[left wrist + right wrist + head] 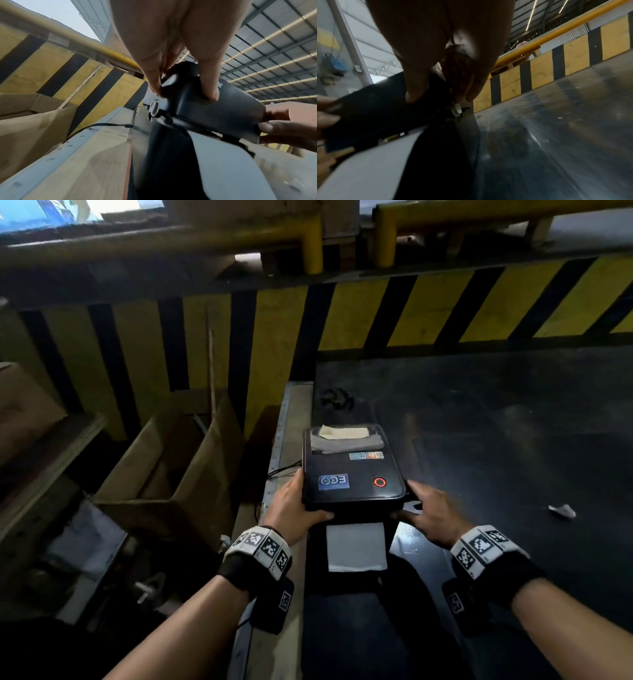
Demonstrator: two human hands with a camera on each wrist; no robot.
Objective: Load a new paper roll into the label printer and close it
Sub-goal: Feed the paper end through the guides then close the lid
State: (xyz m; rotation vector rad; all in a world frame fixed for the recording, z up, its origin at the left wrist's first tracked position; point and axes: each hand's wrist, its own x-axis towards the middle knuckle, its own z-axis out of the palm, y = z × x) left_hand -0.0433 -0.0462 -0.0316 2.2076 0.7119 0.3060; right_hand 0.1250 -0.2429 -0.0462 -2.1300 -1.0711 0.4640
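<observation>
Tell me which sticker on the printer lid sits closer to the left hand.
The blue sticker at the lid's near left corner, just beside the left hand. The smaller multicoloured sticker sits farther back, toward the lid's middle.

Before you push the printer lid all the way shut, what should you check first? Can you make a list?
1. Both hands on the lid: ok. The left hand and right hand grip the near corners of the printer lid.
2. Paper coming out the front: ok. A white paper strip sticks out below the lid.
3. Roll seated inside: cannot tell, the lid hides it.
4. Lid fully latched: cannot tell; from the left wrist view a gap shows under its near edge.
5. Fingertips clear of the gap: not ok; they curl under the lid's edge.
6. Cable clear: ok, it lies off to the left.
</observation>
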